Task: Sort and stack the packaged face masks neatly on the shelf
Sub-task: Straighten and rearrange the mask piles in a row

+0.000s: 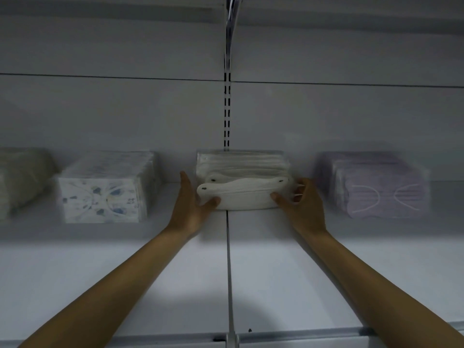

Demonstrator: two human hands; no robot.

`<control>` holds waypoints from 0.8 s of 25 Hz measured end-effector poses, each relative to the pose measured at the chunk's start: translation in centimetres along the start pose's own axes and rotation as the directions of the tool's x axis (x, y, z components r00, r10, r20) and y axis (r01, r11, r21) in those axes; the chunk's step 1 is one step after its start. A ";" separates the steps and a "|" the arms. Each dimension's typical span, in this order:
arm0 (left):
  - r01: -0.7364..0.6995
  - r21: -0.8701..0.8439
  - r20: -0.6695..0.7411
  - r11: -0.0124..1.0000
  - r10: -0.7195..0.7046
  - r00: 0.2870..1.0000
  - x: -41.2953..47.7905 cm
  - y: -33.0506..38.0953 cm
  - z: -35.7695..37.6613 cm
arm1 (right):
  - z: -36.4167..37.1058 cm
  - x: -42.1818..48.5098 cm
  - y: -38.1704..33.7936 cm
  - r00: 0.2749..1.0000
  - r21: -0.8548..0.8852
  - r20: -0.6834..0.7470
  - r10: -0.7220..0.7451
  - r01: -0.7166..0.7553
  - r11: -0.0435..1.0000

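A stack of white packaged face masks (242,182) stands at the middle of the white shelf (276,272), against the back wall. My left hand (192,202) lies along the stack's left side, fingers straight and thumb pressed on the front pack. My right hand (302,200) is at the stack's right side, thumb on the front pack and fingers curled round its right end. The front white pack sits a little lower than the packs behind it.
A patterned blue-and-white mask pack stack (108,187) stands to the left, and a pale beige stack (20,179) at the far left edge. A lilac mask stack (376,187) stands to the right. A slotted metal upright (227,109) runs up the back wall.
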State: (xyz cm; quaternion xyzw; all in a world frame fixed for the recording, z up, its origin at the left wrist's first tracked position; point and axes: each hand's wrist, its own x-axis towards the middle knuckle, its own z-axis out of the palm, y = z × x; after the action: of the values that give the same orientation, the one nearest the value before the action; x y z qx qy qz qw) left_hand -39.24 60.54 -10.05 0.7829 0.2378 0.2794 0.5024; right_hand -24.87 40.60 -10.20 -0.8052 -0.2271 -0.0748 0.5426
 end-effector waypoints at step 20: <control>0.146 -0.208 -0.042 0.967 -0.158 0.987 1.1 1.5 0.7 | 0.9 0.3 -1.9 0.975 0.218 0.129 0.183 -0.208 0.954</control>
State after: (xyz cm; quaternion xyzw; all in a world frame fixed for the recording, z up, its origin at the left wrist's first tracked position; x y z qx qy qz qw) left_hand -37.86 60.22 -8.72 0.6981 0.2817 0.2859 0.5930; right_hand -25.61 42.14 -8.84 -0.7584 -0.1821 0.0492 0.6239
